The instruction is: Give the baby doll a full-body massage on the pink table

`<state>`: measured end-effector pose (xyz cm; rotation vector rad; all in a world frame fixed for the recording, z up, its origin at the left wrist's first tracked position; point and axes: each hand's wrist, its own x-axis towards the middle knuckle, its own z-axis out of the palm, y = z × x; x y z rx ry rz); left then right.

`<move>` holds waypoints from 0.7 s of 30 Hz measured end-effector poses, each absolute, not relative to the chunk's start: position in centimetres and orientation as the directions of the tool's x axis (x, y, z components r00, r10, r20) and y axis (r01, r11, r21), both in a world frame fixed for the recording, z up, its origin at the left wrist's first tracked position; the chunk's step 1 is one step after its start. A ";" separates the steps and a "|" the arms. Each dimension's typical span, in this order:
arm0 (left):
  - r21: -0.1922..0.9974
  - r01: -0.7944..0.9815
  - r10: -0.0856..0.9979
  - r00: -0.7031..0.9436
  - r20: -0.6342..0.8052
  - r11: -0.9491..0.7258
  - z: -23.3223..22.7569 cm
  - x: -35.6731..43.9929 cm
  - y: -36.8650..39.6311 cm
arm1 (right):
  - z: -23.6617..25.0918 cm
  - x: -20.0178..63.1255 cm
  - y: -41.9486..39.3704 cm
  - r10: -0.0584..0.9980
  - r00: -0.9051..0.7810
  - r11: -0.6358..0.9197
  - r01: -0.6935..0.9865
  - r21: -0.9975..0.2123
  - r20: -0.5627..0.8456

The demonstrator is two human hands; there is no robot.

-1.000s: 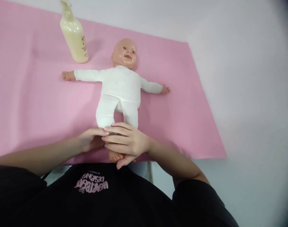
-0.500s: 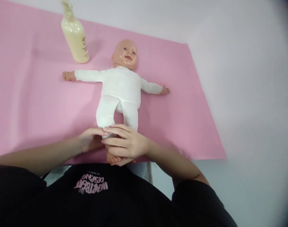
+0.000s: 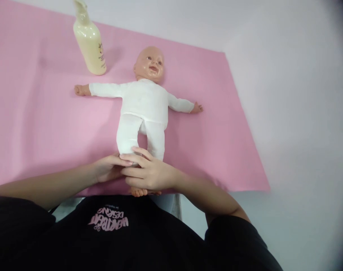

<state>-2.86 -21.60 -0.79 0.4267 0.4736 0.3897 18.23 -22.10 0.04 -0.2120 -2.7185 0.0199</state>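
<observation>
A baby doll in a white cloth body lies on its back, arms stretched sideways, its feet toward me. My left hand grips the lower part of its leg on the left, thumb on top; the other fingers are hidden beneath. Over the same leg, my right hand is wrapped from the right, its fingers lying across the shin and touching my left thumb. The doll's toes stick out below my right hand, near the table's front edge.
A pump bottle of pale yellow liquid stands beyond the doll's arm on the left. The pink mat lies beneath everything, its right edge slanting down toward me. A pale surface borders the mat.
The held leg has shifted slightly to the right. My right hand's fingers have drawn closer together around it, and the right thumb has gone out of sight.
</observation>
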 end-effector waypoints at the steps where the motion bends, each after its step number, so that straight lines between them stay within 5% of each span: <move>1: 0.482 -0.259 0.451 0.824 -0.341 0.837 -0.8 -2.8 -21.6 | 0.0 18.3 -22.1 0.144 -0.902 0.989 0.135 -0.052 0.408; 8: 0.539 -0.292 0.484 0.837 -0.256 0.790 -0.7 -2.8 -21.8 | -0.7 18.6 -21.7 0.060 -0.866 0.997 0.024 -0.080 0.496; 15: 0.484 -0.327 0.499 0.819 -0.284 0.812 -1.8 -2.9 -22.0 | -1.5 18.7 -21.8 -0.082 -0.778 0.996 -0.048 0.071 0.623; 21: 0.555 -0.306 0.514 0.815 -0.268 0.773 -2.7 -3.1 -22.1 | -0.3 18.4 -21.4 -0.048 -0.759 0.997 0.003 0.076 0.650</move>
